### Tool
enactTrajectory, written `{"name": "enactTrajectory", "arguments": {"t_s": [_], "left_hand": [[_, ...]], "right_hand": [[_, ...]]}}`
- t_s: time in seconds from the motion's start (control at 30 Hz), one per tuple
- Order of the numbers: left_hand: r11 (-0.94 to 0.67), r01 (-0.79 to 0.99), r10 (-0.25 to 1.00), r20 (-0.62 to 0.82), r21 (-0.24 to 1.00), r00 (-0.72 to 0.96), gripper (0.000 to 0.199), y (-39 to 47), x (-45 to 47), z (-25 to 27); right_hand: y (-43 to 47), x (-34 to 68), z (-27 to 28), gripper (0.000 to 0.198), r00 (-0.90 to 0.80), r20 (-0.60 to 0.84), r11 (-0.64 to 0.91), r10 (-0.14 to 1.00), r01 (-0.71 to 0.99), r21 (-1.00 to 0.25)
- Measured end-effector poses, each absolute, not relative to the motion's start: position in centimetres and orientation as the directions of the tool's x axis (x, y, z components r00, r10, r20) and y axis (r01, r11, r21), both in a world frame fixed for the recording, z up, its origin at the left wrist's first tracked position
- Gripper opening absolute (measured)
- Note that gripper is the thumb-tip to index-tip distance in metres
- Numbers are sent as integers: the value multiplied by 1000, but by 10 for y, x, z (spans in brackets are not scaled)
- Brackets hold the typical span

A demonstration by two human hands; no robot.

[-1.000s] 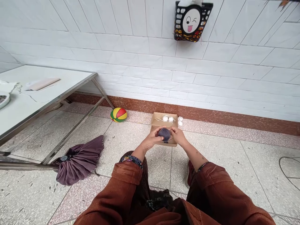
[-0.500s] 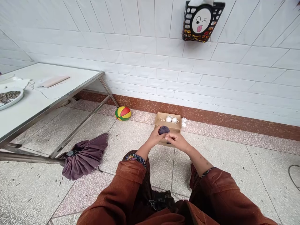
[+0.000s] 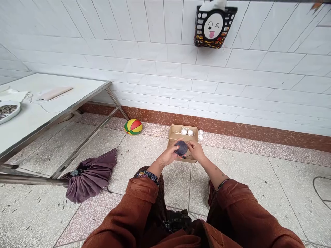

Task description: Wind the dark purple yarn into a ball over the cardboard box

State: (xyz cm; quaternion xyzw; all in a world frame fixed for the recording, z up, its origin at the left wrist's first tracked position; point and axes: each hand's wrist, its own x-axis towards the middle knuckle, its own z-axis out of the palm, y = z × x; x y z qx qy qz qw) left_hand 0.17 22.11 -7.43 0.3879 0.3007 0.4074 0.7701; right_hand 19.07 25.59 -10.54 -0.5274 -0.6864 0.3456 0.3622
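A ball of grey-purple yarn (image 3: 181, 148) rests in my left hand (image 3: 168, 155), whose fingers and thumb curl round its left side and underside. Close against the ball's right edge, my right hand (image 3: 196, 150) is closed in a pinch; whatever thin thing is between its fingertips is too small to make out. Both hands are above an open cardboard box (image 3: 171, 130) on the floor. In the box's far part lie two white balls (image 3: 184, 131) with loose white string. A dark bit shows under the yarn ball, partly hidden by my hands.
More white balls (image 3: 200, 134) lie beside the box. Leftward are a striped ball (image 3: 133, 127), a folded purple umbrella (image 3: 93, 179) and a metal-framed table (image 3: 77, 89) bearing a plate (image 3: 16, 112). A black basket (image 3: 200, 29) hangs on the tiled wall. A cable (image 3: 316, 187) lies right.
My right hand has moved from in front of the yarn ball to its right side, so more of the ball shows. The view has shifted slightly.
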Motion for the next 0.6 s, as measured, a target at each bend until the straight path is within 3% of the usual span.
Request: {"name": "enactTrajectory", "arguments": {"t_s": [0.13,0.3,0.47,0.6], "left_hand": [[354,-565,904,-118,745,410,58,225,-2,-71],[304,-609,939,-122,733,322,44,228,-3,-71],[189,-509,982,-146,840,123,54,237,-6,-77],[133,-297,988,-151,945,-36,61,243,-9,-87]], "right_hand": [[253,185,-114,21,-219,134,227,966,482,-847],[249,180,-111,18,-288,145,273,947,478,-835],[242,179,-98,19,-447,199,402,872,423,-812],[234,180,-82,26,-603,275,536,748,307,-786]]}}
